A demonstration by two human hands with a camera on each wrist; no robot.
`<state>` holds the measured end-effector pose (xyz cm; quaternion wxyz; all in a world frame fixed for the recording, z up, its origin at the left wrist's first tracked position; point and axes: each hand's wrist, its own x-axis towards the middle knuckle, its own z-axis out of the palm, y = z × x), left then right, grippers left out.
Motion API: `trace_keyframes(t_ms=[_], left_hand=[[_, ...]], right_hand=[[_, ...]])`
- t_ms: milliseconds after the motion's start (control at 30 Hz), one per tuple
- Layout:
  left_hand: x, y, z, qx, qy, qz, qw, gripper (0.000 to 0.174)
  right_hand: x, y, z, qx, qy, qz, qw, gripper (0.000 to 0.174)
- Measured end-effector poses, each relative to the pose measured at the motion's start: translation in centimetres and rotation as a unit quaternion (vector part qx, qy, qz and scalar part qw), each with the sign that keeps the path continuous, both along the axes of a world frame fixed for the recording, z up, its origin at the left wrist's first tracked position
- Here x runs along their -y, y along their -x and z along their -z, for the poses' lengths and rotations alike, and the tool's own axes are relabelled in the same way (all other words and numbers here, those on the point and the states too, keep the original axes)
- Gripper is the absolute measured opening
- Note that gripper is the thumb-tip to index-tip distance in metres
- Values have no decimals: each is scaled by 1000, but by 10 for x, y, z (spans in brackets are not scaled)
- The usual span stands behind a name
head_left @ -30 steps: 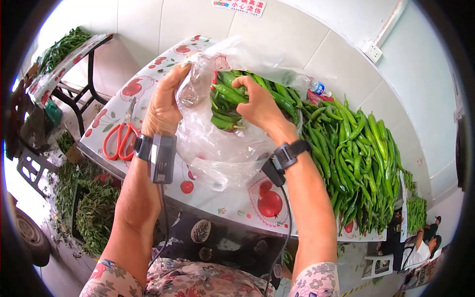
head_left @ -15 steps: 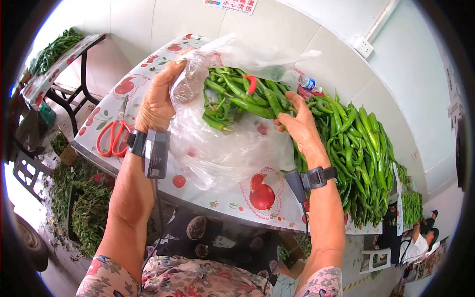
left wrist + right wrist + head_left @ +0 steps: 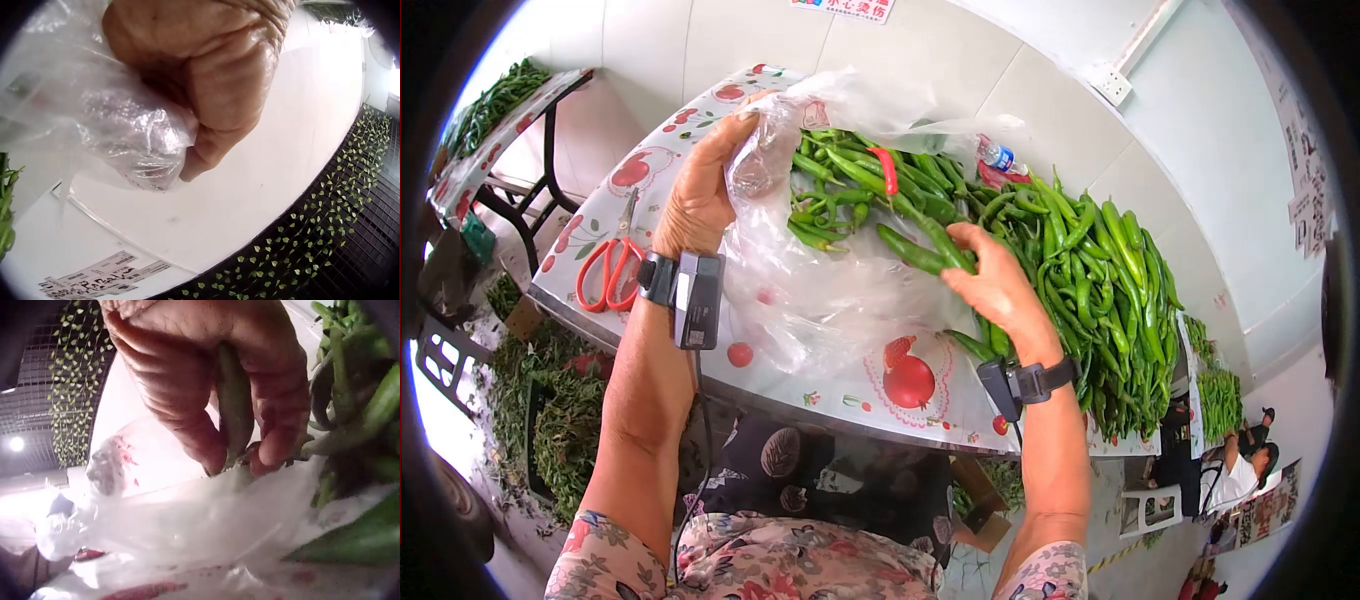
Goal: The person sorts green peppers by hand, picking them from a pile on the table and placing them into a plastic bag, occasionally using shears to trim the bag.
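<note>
A clear plastic bag (image 3: pixel 800 300) lies open on the table, with green peppers (image 3: pixel 850 180) and one red pepper (image 3: pixel 887 170) in its mouth. The left hand (image 3: pixel 703 190) grips the bag's left edge; in the left wrist view that hand (image 3: pixel 212 75) has its fingers curled round the bunched plastic (image 3: pixel 137 137). At the bag's right side the right hand (image 3: pixel 1000 285) holds a green pepper between thumb and fingers. The right wrist view shows this hand (image 3: pixel 212 375) from close by, a green pepper (image 3: pixel 235 400) between its fingers.
A large pile of green peppers (image 3: pixel 1100 300) covers the table's right part. Red-handled scissors (image 3: pixel 608 275) lie left of the left forearm. A bottle (image 3: pixel 997 155) stands or lies behind the bag. Leafy greens (image 3: pixel 570 430) are on the floor at left; a seated person (image 3: pixel 1232 480) is far right.
The right hand has moved from inside the bag's mouth to its right side, near the pile. The red pepper has come into view on top. The left hand keeps its grip on the bag.
</note>
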<state>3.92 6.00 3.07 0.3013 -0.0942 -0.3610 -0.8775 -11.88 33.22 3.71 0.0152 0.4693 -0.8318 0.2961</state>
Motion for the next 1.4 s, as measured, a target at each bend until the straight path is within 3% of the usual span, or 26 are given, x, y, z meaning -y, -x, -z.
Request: trace_keyframes(t_ms=[133,267,300,333,367,400,433,500,700,733,833,933,1033,1200,1300,1400], left_hand=[[-2,-2,-3,-4,54,-15,998,41],[25,16,17,4,-11,-3,1000,40],[55,26,66,-79,268,-267,922,38],[43,16,61,-64,300,-295,905,39],[41,19,61,-73,321,-285,900,39],[38,17,41,-30,171,-150,973,39],[36,12,22,22,18,-15,999,39],[23,11,10,36,17,40,998,40],[15,6,11,70,33,-41,996,39],[13,6,10,76,35,-57,995,39],[0,5,0,126,4,-106,986,38],[6,10,8,100,18,-92,991,39],[14,13,21,80,26,-86,993,39],[37,19,40,45,16,-69,997,40],[26,13,29,11,-1,77,997,40],[4,8,32,-63,146,-120,980,38]], right_hand=[[5,-24,-3,23,-127,35,991,51],[1,-17,5,-92,-36,57,994,47],[0,-23,-3,-82,-40,78,993,45],[-6,-23,-3,-92,-18,69,993,43],[-11,-27,-5,-91,-2,78,993,40],[-17,-31,-7,-99,29,70,992,38],[-23,-37,-8,-98,54,74,991,37],[-36,-49,-18,-52,29,113,992,35],[-84,-57,5,2,247,135,960,35],[-96,-65,1,81,279,156,944,36],[-133,-69,8,172,372,192,892,32],[-160,-78,6,226,446,234,834,31],[-182,-72,8,230,469,257,813,28],[-186,-59,-8,178,480,239,825,25],[-180,-41,-24,98,445,270,848,24],[-169,-21,-45,29,377,299,876,23]])
